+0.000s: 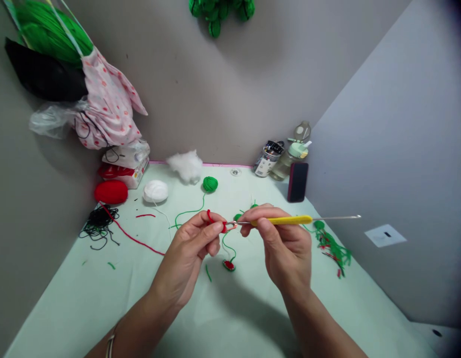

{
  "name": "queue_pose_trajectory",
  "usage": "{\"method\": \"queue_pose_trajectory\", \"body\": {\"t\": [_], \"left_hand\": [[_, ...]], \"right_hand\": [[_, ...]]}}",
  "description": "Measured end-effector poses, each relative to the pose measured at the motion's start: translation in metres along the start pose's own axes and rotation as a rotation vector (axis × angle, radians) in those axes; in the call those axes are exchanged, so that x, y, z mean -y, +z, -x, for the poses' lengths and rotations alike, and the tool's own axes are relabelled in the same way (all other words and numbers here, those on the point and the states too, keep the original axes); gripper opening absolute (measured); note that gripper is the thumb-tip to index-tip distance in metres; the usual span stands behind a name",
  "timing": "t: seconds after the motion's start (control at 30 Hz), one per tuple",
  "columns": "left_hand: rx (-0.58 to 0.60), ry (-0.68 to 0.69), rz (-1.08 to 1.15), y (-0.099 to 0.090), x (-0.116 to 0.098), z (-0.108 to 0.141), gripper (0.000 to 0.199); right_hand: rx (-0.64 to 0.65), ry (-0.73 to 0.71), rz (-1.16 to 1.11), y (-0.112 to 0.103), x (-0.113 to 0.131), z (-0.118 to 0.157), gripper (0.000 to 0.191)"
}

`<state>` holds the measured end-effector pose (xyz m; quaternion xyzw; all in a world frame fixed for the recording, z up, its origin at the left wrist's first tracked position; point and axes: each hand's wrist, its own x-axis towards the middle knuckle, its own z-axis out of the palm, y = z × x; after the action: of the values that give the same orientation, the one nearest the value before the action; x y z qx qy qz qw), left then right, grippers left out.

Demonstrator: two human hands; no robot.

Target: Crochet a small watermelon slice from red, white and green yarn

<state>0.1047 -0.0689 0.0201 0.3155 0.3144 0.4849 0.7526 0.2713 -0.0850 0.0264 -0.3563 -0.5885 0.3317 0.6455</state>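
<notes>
My left hand (196, 241) pinches a small piece of red yarn work (225, 227) between thumb and forefinger, with a red strand (210, 215) standing up over the fingers. In my right hand (286, 243) is a double-ended crochet hook with a yellow handle (286, 220), held nearly level. Its left tip meets a small metal loop or clip (233, 224) beside the red work; the exact contact is too small to tell. Below the hands, a small red and green round piece (229, 265) lies on the table.
Red yarn (111, 192), white yarn (155, 191), green yarn (210, 184) and white stuffing (187, 166) sit toward the back. Black yarn (99, 223) lies left. A phone (298, 182), bottle (284, 164) and pen cup (265, 161) stand back right; green scraps (336, 248) lie right.
</notes>
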Motion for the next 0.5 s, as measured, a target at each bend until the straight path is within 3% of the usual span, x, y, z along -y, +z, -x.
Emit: {"method": "queue_pose_trajectory", "body": {"t": [0.27,0.5], "left_hand": [[0.005,0.009,-0.037,0.0014,-0.0003,-0.0001,0.016],[-0.053,0.101,-0.115,0.0035,0.0029,0.0029,0.016]], "right_hand": [[0.009,0.045,-0.026,0.0001,0.0011,0.0003,0.017],[-0.021,0.206,-0.186,0.002,-0.0033,-0.0017,0.016]]}}
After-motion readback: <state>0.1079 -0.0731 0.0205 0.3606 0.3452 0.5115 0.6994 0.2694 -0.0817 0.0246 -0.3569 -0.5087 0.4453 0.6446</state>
